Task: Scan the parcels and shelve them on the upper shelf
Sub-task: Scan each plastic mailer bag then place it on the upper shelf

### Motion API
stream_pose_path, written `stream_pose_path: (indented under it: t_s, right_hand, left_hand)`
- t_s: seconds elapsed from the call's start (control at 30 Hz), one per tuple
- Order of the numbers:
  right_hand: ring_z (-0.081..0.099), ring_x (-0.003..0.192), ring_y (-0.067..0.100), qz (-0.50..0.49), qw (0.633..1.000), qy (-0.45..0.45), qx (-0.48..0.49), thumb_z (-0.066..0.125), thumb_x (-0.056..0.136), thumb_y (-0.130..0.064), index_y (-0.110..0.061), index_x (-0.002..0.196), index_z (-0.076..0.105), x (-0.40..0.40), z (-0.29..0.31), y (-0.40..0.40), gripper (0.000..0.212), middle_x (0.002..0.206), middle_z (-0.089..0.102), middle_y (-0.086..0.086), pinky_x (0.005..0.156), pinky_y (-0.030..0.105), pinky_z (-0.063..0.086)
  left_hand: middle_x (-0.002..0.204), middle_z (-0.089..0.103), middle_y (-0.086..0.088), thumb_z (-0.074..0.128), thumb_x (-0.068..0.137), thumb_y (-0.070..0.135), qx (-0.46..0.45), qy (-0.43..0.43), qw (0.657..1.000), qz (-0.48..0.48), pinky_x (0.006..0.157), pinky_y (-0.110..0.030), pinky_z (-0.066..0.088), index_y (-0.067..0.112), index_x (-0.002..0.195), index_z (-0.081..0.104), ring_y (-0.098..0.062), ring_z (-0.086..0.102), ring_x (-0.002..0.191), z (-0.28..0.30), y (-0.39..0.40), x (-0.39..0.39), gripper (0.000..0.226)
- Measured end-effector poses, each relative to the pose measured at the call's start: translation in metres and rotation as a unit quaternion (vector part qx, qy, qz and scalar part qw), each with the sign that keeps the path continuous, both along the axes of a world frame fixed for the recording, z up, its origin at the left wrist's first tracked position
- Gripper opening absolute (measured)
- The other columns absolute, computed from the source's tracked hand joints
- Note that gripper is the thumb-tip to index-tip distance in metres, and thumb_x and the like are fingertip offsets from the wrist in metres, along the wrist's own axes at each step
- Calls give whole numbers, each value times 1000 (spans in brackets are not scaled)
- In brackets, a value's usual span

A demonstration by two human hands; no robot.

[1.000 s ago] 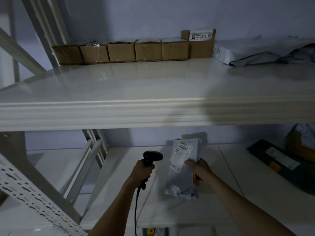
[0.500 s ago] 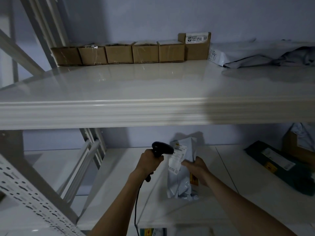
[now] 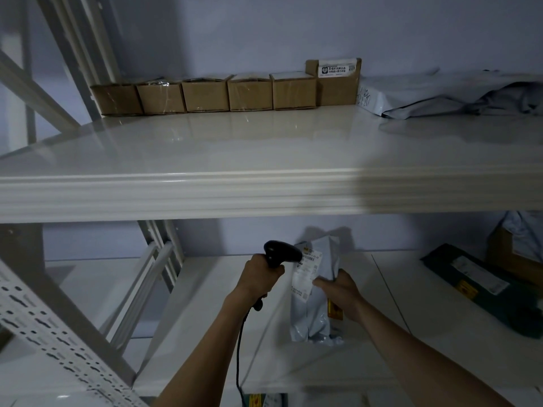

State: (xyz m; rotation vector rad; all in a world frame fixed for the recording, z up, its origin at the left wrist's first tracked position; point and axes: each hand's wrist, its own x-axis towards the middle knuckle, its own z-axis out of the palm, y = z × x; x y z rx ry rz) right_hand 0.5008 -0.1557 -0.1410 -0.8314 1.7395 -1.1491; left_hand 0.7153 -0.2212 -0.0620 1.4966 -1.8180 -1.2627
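Spanning the whole view, the glossy white upper shelf carries a row of brown cardboard boxes at its back. Below it, the right hand grips a soft grey plastic parcel upright over the lower shelf. The left hand clenches the black scanner, its head touching the parcel's white label.
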Motion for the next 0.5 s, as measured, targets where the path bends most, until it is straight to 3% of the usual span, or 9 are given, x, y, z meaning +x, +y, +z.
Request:
stream_pose_path:
  t_s: [0.13,0.3,0.43,0.5]
  right_hand:
    - [73,96,22,7,1000,1,-6,80,67,-34,-14,110,71,1,2,4,48,106,75,6,85,40,62]
    - [72,95,20,4,1000,11,-14,76,84,-16,-15,106,72,5,7,7,22,103,75,4,75,29,58]
    - [72,96,21,6,1000,15,-4,77,82,-21,-15,108,71,4,6,6,28,105,75,5,84,37,61]
    - [72,95,21,-1,1000,16,5,78,81,-22,-14,111,69,3,6,4,32,106,74,5,81,36,61]
  left_hand:
    - [58,55,-7,61,85,21,-2,3,1000,-1,49,-29,41,6,80,61,-23,45,45,2,0,-1,16]
    - [61,57,-10,62,85,20,-4,-2,1000,-8,48,-29,42,-1,91,64,-24,46,47,2,0,-3,22]
    - [63,58,-8,63,86,21,-5,18,1000,6,48,-28,42,8,91,63,-23,47,49,-3,-1,-4,13]
    - [66,59,-7,64,86,19,13,54,998,17,46,-27,42,16,98,60,-21,49,51,-12,-4,-3,13]
